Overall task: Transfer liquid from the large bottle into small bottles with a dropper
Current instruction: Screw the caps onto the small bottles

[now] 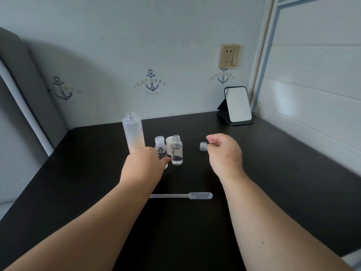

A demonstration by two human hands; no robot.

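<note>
Three bottles stand together near the middle of the dark table [273, 173]: the tall large bottle [133, 133], uncapped and frosted, with liquid only in its lower part, and just to its right two small bottles — a capped small bottle [160, 146] and an open small bottle [176, 150] that looks roughly half full of clear liquid. A white cap [169, 140] sits behind the pair. The left hand [145, 163] reaches to the foot of the large bottle and the capped one; its fingers are hidden from this angle, so I cannot tell what, if anything, it grips. The right hand [222, 151] hovers loosely curled and holds nothing, its fingertips just beside a small clear cap [203, 146] standing on the table.

Nearer the body lies the dropper [180, 196], flat on its side, bulb to the right, partly hidden under the left forearm. It is probably soft, light plastic — best pinched at the bulb, gently, since a hard squeeze would spit liquid. The small bottles look light and tippy, and should be steadied low on the body while filling. The large one is top-heavy in shape and easily knocked.

Room is good in front and to the right; a standing mirror [237, 104] occupies the far right corner, well apart. The table's left edge is close to the large bottle.
</note>
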